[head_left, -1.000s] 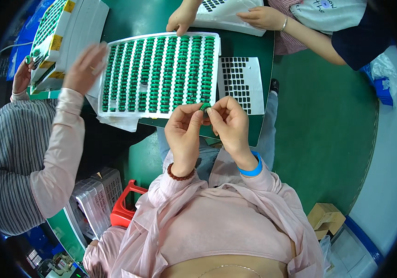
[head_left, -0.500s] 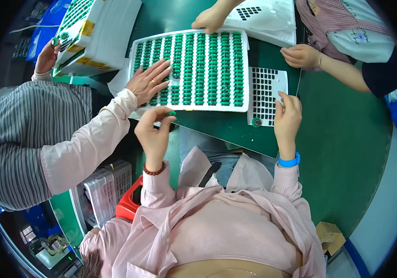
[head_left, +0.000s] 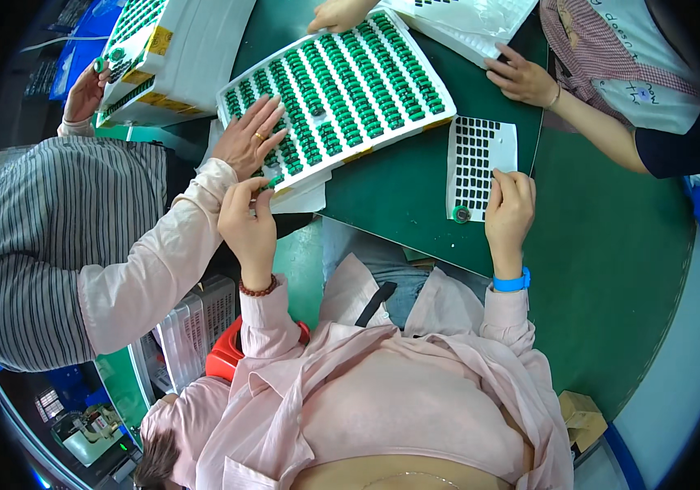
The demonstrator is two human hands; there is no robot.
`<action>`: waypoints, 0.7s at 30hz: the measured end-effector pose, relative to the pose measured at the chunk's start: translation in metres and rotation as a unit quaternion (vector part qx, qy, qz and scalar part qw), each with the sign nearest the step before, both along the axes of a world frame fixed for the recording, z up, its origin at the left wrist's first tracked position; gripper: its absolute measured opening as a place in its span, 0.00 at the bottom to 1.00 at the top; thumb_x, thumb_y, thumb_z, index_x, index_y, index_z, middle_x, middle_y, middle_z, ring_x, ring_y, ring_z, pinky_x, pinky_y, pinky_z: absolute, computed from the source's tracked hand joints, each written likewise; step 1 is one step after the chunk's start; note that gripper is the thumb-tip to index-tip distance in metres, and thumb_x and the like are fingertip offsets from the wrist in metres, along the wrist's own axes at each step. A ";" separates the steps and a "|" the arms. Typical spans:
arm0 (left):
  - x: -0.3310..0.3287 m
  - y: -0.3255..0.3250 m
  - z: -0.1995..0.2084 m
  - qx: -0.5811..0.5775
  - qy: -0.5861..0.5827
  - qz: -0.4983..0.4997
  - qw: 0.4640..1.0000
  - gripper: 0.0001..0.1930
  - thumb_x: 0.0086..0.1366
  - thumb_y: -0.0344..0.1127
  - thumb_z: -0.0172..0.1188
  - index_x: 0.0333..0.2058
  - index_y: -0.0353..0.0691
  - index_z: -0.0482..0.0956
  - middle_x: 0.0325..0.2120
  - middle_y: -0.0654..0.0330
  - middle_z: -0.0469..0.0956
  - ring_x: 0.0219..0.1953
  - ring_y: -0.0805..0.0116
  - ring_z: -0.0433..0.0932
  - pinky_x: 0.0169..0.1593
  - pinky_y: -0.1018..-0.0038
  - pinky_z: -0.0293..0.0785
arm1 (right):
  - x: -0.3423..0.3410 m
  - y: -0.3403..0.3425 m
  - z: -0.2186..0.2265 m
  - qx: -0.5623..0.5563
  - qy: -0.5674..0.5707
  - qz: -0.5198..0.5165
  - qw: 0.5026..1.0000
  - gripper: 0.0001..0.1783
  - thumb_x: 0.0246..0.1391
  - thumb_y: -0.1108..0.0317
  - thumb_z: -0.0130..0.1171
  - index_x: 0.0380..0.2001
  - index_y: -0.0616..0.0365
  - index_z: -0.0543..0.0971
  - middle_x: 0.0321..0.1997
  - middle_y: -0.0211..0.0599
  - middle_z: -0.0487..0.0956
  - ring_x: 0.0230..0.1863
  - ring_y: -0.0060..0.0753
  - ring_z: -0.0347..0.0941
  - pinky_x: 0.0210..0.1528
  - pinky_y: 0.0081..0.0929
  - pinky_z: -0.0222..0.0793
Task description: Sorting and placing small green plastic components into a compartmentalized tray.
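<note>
My left hand [head_left: 248, 229] pinches a small green ring-shaped part [head_left: 275, 182] at the near left corner of a white tray [head_left: 382, 153]. Rows of similar green parts fill this tray, which sits at an angle. My right hand [head_left: 511, 214] is at the right edge of a white sheet [head_left: 482, 131] dotted with small black pads. Its thumb and fingertips are pressed together; whatever is between them is too small to make out. One green ring [head_left: 461, 214] lies on the sheet's near left corner.
At left, a co-worker's hand [head_left: 248, 139] rests over the tray; the other holds a green ring [head_left: 100, 64] beside stacked white trays [head_left: 195, 69]. Across the table, another person has one hand [head_left: 342, 15] on the tray's far edge and one [head_left: 523, 77] beside a white tray [head_left: 480, 33].
The tray of green parts has swung counterclockwise, its right end moving away from me. My left hand has moved left with the green ring. My right hand's fingertips have closed together.
</note>
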State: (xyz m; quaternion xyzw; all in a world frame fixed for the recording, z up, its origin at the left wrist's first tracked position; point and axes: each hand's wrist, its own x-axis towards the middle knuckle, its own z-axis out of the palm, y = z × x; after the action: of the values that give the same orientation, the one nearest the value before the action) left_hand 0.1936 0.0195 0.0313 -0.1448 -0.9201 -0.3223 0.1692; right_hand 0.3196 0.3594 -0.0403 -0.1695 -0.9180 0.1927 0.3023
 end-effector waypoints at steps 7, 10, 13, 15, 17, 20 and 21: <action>-0.022 0.010 -0.024 -0.039 0.072 0.033 0.996 0.06 0.54 0.23 0.64 0.33 0.37 0.82 0.29 0.55 0.81 0.32 0.57 0.81 0.37 0.68 0.75 | -0.006 -0.006 -0.004 0.000 -0.016 -0.006 1.000 0.04 0.55 0.77 0.60 0.34 0.61 0.80 0.35 0.39 0.75 0.39 0.44 0.72 0.41 0.38 0.71; -0.020 0.011 -0.026 -0.059 0.070 0.032 0.995 0.06 0.54 0.23 0.64 0.32 0.37 0.83 0.29 0.55 0.82 0.32 0.58 0.81 0.38 0.69 0.75 | 0.003 -0.006 -0.004 0.010 -0.005 -0.015 1.000 0.04 0.55 0.77 0.60 0.34 0.60 0.80 0.35 0.39 0.75 0.39 0.44 0.72 0.42 0.38 0.71; -0.013 0.012 -0.028 -0.066 0.065 0.017 0.996 0.05 0.54 0.25 0.64 0.31 0.38 0.83 0.29 0.55 0.82 0.31 0.58 0.81 0.37 0.69 0.75 | 0.015 -0.008 -0.005 0.014 0.016 -0.027 0.999 0.04 0.55 0.77 0.59 0.35 0.60 0.80 0.36 0.40 0.75 0.40 0.44 0.72 0.42 0.38 0.71; -0.016 0.011 -0.041 -0.073 0.070 0.013 0.995 0.04 0.55 0.26 0.64 0.30 0.38 0.83 0.28 0.55 0.82 0.31 0.58 0.82 0.37 0.69 0.75 | 0.016 -0.011 -0.017 0.013 0.034 -0.034 0.999 0.04 0.55 0.77 0.59 0.35 0.60 0.79 0.36 0.40 0.75 0.40 0.45 0.72 0.43 0.39 0.71; -0.022 0.011 -0.053 -0.068 0.082 0.024 0.994 0.03 0.55 0.26 0.63 0.30 0.40 0.83 0.28 0.56 0.81 0.31 0.57 0.81 0.37 0.68 0.75 | 0.013 -0.014 -0.031 0.010 0.047 -0.037 0.998 0.04 0.55 0.77 0.59 0.35 0.60 0.79 0.36 0.40 0.76 0.40 0.45 0.72 0.43 0.39 0.71; -0.021 0.011 -0.046 -0.113 0.049 0.027 0.992 0.05 0.53 0.26 0.63 0.30 0.41 0.84 0.27 0.56 0.81 0.30 0.56 0.80 0.36 0.66 0.75 | 0.015 -0.010 -0.027 0.004 0.037 -0.030 0.999 0.04 0.55 0.77 0.59 0.35 0.60 0.79 0.36 0.40 0.76 0.41 0.45 0.72 0.43 0.39 0.71; -0.018 0.016 -0.041 -0.113 0.044 0.030 0.992 0.05 0.53 0.26 0.63 0.30 0.41 0.84 0.27 0.56 0.81 0.30 0.56 0.80 0.36 0.66 0.75 | 0.016 -0.006 -0.022 0.001 0.031 -0.027 0.999 0.04 0.55 0.77 0.59 0.35 0.60 0.79 0.37 0.40 0.76 0.41 0.45 0.72 0.43 0.39 0.70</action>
State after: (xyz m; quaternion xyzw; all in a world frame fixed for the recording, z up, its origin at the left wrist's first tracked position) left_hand 0.1753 0.0353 -0.0099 -0.1492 -0.9462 -0.2043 0.2019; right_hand 0.3353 0.3531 -0.0619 -0.1880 -0.9036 0.1885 0.3355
